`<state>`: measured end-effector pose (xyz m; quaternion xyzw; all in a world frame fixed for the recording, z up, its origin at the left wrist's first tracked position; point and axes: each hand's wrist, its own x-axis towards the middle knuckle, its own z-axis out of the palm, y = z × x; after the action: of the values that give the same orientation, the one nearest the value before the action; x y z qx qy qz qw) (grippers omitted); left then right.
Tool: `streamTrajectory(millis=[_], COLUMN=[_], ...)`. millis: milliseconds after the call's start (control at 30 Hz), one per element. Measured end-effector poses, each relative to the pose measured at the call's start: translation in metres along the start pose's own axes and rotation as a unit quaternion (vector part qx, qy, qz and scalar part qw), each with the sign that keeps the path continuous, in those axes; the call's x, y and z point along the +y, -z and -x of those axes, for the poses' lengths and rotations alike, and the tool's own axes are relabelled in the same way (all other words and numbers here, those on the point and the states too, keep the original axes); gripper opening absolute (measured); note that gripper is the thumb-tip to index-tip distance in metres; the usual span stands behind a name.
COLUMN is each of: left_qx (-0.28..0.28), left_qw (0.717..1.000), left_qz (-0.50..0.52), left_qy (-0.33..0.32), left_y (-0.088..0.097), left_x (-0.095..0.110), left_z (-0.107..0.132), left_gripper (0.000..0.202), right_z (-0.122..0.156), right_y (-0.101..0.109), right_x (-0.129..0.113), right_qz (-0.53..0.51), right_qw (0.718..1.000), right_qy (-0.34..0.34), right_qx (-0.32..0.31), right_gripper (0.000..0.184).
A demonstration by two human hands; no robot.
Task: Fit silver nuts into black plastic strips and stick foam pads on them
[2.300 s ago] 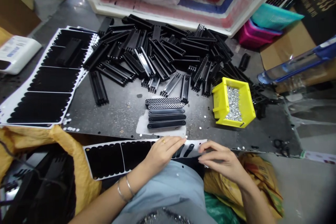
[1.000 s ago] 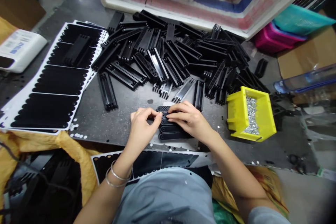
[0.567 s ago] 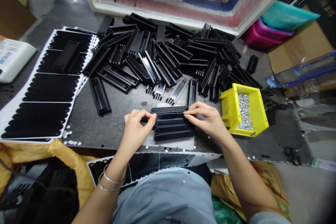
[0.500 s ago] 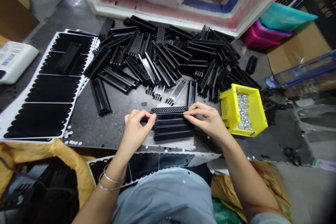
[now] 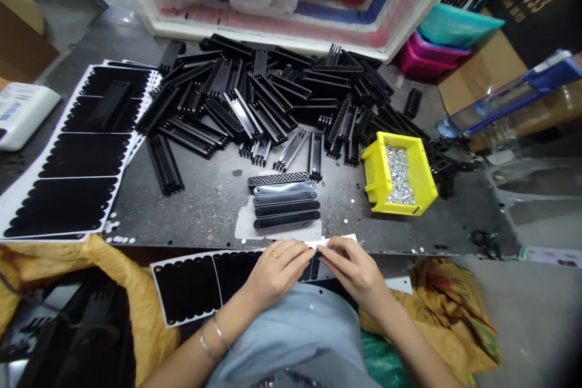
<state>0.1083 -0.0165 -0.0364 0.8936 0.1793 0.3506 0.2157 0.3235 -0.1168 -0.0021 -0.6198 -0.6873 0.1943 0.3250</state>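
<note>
My left hand (image 5: 279, 270) is closed, its fingers together at the upper edge of a white-backed sheet of black scallop-edged stickers (image 5: 184, 288). The sheet hangs between the table edge and my lap. My right hand (image 5: 357, 273) pinches at the same sheet, and the fingertips of both hands nearly meet; the exact grip is partly hidden. Just beyond them, several slim black plastic bars (image 5: 287, 212) lie side by side in a row on a pale patch of the table. The farthest bar (image 5: 278, 179) shows a lattice face; the one beside it is glossy.
A large pile of black plastic parts (image 5: 268, 103) covers the back of the table (image 5: 213, 194). Yellow bin (image 5: 370, 173) with small metal pieces stands right. More sticker sheets (image 5: 84, 151) lie left, a white foam box (image 5: 273, 30) behind. Yellow sacks (image 5: 113, 279) flank my lap.
Both hands have left the row of bars and come back toward me, to the sticker sheet at the table edge. The bars stay in their row. The view has shifted slightly.
</note>
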Motion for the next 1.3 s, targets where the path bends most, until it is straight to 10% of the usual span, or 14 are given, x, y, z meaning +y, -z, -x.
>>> streamTrajectory(millis=[200, 433, 567, 700, 833, 1067, 1300], left_qx=[-0.026, -0.028, -0.016, -0.020, 0.036, 0.092, 0.080], left_qw=[0.999, 1.000, 0.999, 0.999, 0.998, 0.928, 0.904], left_qz=[-0.001, 0.011, 0.028, 0.030, 0.033, -0.038, 0.069], left_qy=[-0.028, 0.002, 0.012, 0.005, -0.033, 0.358, 0.414], left_y=[-0.012, -0.010, -0.011, -0.010, 0.019, 0.085, 0.078], left_x=[-0.010, -0.005, -0.005, 0.001, 0.000, -0.072, -0.097], left_z=[0.007, 0.005, 0.004, 0.002, -0.015, -0.063, -0.063], left_gripper=[0.034, 0.031, 0.032, 0.036, 0.031, 0.020, 0.023], right_z=[-0.009, -0.028, -0.008, -0.024, -0.093, -0.198, -0.212], right_y=[0.044, 0.025, 0.031, 0.065, 0.050, -0.022, -0.041], right_x=[0.002, -0.003, -0.009, -0.018, -0.023, -0.013, -0.003], right_qz=[-0.367, -0.066, -0.177, -0.387, -0.178, -0.076, -0.097], right_qw=[0.927, 0.995, 0.979, 0.916, 0.981, 0.986, 0.984], right_qy=[-0.068, -0.025, -0.033, -0.105, -0.046, 0.145, 0.141], right_qx=[0.022, -0.069, -0.093, 0.028, 0.063, -0.041, -0.059], right_gripper=[0.006, 0.021, 0.008, 0.007, 0.025, 0.016, 0.011])
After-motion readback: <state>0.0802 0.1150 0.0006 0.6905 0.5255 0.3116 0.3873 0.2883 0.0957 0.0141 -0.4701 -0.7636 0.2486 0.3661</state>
